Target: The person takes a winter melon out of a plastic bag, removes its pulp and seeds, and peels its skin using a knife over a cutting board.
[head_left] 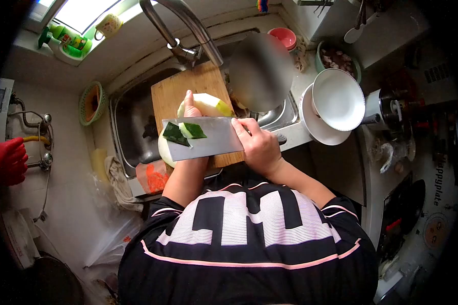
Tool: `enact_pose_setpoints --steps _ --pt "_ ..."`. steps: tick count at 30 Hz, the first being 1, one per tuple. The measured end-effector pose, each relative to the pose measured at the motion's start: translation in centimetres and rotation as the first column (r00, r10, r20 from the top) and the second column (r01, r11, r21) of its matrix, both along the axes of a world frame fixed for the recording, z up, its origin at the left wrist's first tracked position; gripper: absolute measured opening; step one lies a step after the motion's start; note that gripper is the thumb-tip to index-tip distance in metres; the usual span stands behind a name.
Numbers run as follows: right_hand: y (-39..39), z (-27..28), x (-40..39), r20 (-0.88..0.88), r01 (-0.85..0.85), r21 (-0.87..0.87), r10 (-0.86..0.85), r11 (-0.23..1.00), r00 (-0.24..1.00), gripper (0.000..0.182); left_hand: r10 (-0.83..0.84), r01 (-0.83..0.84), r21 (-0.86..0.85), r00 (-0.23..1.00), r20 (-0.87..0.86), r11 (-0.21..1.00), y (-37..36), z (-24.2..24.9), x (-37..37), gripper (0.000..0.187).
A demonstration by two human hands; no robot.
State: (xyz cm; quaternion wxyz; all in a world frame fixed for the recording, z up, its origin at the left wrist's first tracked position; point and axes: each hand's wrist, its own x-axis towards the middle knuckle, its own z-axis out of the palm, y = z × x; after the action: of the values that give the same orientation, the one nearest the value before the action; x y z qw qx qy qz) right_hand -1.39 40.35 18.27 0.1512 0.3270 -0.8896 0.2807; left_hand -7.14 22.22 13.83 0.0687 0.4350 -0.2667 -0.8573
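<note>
A wooden cutting board (188,86) lies across the sink. On it rests a pale, partly peeled melon (208,105) with a strip of green skin at its right end. My left hand (190,108) presses down on the melon, thumb pointing away from me. My right hand (257,145) grips the handle end of a broad cleaver (213,140), whose flat blade hides the melon's near side. Two dark green peel pieces (183,133) stick to the blade.
A steel sink (132,127) and tall faucet (188,30) sit behind the board. White plate and bowl (336,99) stand at right, a green strainer (91,104) at left. Orange scraps (155,179) lie at the sink's front. A stove (427,203) is far right.
</note>
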Motion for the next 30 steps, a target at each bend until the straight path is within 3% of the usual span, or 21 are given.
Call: enact_pose_setpoints --steps 7,9,13,15,17,18,20,22,24,25,26,27,29,30 --pt "-0.1 -0.3 0.0 0.004 0.02 0.032 -0.021 0.999 1.0 0.034 0.014 -0.008 -0.101 0.998 0.054 0.995 0.6 0.8 0.7 0.052" --pt "-0.1 -0.5 0.0 0.017 0.042 0.054 -0.043 0.998 0.999 0.034 -0.125 0.126 -0.073 0.992 0.025 0.989 -0.1 0.8 1.6 0.05" --pt "0.3 -1.3 -0.2 0.07 0.087 0.06 -0.091 0.994 0.993 0.031 -0.208 0.217 0.019 0.954 -0.218 0.976 0.0 1.3 3.2 0.044" --pt "1.0 -3.1 -0.7 0.212 0.136 0.105 -0.156 0.985 0.965 0.027 -0.162 0.26 0.124 0.842 -0.514 0.958 -2.4 -2.8 2.1 0.038" --pt "2.8 -6.5 -1.9 0.431 0.181 0.229 -0.266 0.956 0.862 0.023 0.061 -0.03 0.192 0.986 -0.157 0.981 -2.0 -0.4 0.9 0.038" --pt "4.3 -8.6 -1.8 0.442 0.231 0.211 -0.304 0.95 0.844 0.021 0.094 -0.075 0.162 0.989 -0.116 0.984 -2.1 0.8 0.9 0.04" --pt "5.4 -8.9 -1.6 0.482 0.296 0.186 -0.35 0.937 0.804 0.021 0.079 -0.051 0.142 0.977 -0.198 0.988 -2.6 1.6 0.4 0.04" --pt "4.3 -6.9 -1.3 0.426 0.274 0.049 -0.268 0.961 0.864 0.022 0.085 -0.026 0.208 0.957 -0.279 0.978 -3.4 1.0 0.5 0.042" --pt "2.7 -4.4 -1.1 0.335 0.227 -0.078 -0.189 0.971 0.923 0.027 0.158 -0.103 0.239 0.961 -0.226 0.965 -3.3 0.8 -0.5 0.043" --pt "2.1 -3.1 -1.0 0.246 0.19 -0.041 -0.174 0.981 0.954 0.029 0.194 -0.133 0.27 0.957 -0.215 0.954 -3.2 0.5 -0.8 0.043" --pt "1.5 -1.7 -0.7 0.198 0.135 -0.014 -0.129 0.991 0.972 0.031 0.002 0.038 0.182 0.977 -0.215 0.983 -3.7 -0.6 -0.9 0.049" --pt "1.0 -0.7 -0.5 0.154 0.079 0.017 -0.081 0.997 0.985 0.033 -0.192 0.184 -0.064 0.964 -0.184 0.981 -3.0 0.6 0.8 0.057" --pt "0.2 0.1 -0.3 0.036 0.009 -0.048 -0.008 0.999 0.999 0.034 -0.082 0.087 -0.045 0.991 0.107 0.995 -1.2 3.0 -0.4 0.063" --pt "0.0 0.2 -0.3 -0.025 -0.03 -0.075 0.028 0.997 0.999 0.035 -0.085 0.077 0.069 0.989 0.119 0.995 -1.1 3.8 -0.5 0.06"
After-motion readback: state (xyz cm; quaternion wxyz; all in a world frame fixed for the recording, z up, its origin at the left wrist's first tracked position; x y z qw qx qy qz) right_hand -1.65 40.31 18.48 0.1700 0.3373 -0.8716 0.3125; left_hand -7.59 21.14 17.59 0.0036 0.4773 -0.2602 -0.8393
